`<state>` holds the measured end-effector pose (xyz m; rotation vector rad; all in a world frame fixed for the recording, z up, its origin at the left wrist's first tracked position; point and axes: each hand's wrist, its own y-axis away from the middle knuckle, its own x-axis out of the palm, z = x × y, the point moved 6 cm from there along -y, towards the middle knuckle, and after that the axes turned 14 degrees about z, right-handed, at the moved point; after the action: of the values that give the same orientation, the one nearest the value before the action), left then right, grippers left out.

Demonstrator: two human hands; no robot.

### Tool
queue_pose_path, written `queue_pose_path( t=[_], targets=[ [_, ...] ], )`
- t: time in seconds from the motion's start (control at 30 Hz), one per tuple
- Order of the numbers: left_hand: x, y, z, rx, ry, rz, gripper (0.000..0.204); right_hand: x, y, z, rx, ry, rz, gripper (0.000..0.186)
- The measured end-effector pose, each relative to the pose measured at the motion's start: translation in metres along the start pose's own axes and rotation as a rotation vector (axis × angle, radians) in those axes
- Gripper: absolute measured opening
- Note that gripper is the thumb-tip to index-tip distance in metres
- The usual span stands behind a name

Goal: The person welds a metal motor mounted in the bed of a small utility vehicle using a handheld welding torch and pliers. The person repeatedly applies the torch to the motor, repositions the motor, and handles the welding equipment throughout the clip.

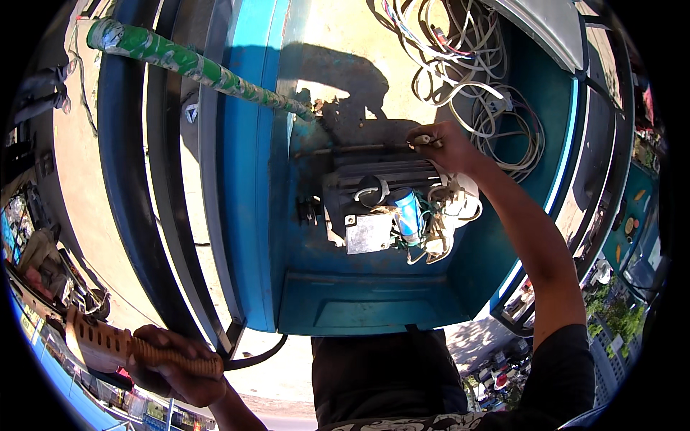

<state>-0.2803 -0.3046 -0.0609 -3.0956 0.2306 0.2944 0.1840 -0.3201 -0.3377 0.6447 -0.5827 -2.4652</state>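
Observation:
My right hand (449,147) is closed round the tan end of a thin rod (359,149) that stretches leftward over the blue metal housing. Just below it lies a dark finned electric motor (381,171), with a blue cylinder (407,215), a light metal plate (368,234) and a bundle of loose wires (449,223) on its near side. At the lower left, away from the housing, my left hand (180,366) grips an orange tool (108,341) by its ribbed handle. The tool's body is slotted, and a dark cable runs near the handle's end.
Blue walls (366,305) enclose the motor. Coiled white cables (489,93) lie at the housing's far right. A green-wrapped pole (194,66) slants across the left wall, over black rails (133,179). A grey metal piece (546,29) crosses the far right corner.

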Motion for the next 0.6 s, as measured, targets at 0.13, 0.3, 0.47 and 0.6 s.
queue_pose_path(
  t=[0.13, 0.3, 0.47, 0.6],
  targets=[
    [-0.007, 0.004, 0.006, -0.041, 0.088, -0.005, 0.042, 0.006, -0.006, 0.006, 0.065, -0.269, 0.048, 0.028],
    [0.008, -0.004, 0.000, 0.017, -0.125, 0.101, 0.039, 0.015, -0.010, -0.006, 0.066, -0.343, 0.061, 0.027],
    [0.007, -0.003, -0.003, 0.013, -0.098, 0.041, 0.041, -0.004, -0.002, -0.001, 0.023, -0.054, 0.060, 0.027],
    [0.004, -0.002, -0.004, 0.008, -0.059, 0.019, 0.041, 0.007, -0.006, 0.005, 0.098, -0.317, 0.090, 0.028]
  ],
)
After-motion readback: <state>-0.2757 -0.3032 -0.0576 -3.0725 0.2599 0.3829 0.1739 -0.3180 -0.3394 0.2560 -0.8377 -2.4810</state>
